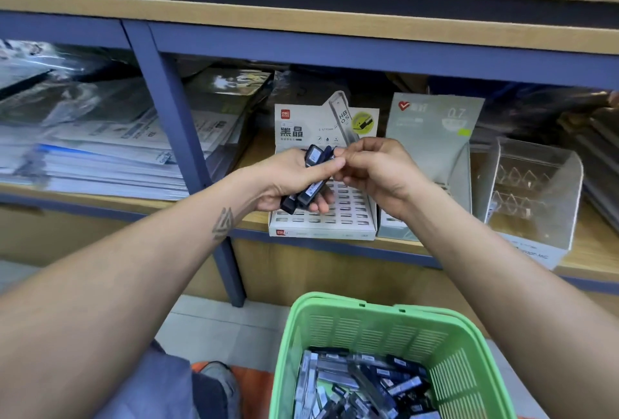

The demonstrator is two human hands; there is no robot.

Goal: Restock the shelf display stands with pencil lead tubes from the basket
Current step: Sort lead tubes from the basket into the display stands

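Note:
My left hand [288, 180] grips a small bunch of dark pencil lead tubes [310, 180] in front of the white display stand [355, 214] with its grid of slots. My right hand [378, 170] pinches the top end of one tube in that bunch with thumb and fingertips. Both hands hover just above the stand's slotted tray. A green basket [338, 328] near my lap holds several more lead tubes [365, 385]. A second grey display stand [435, 137] marked 0.7 sits to the right, partly hidden by my right hand.
A clear acrylic stand [536, 190] sits at the right of the shelf. Stacks of wrapped paper goods [100, 150] fill the left bay beyond a blue shelf post [187, 157]. A wooden shelf board [301, 16] runs overhead.

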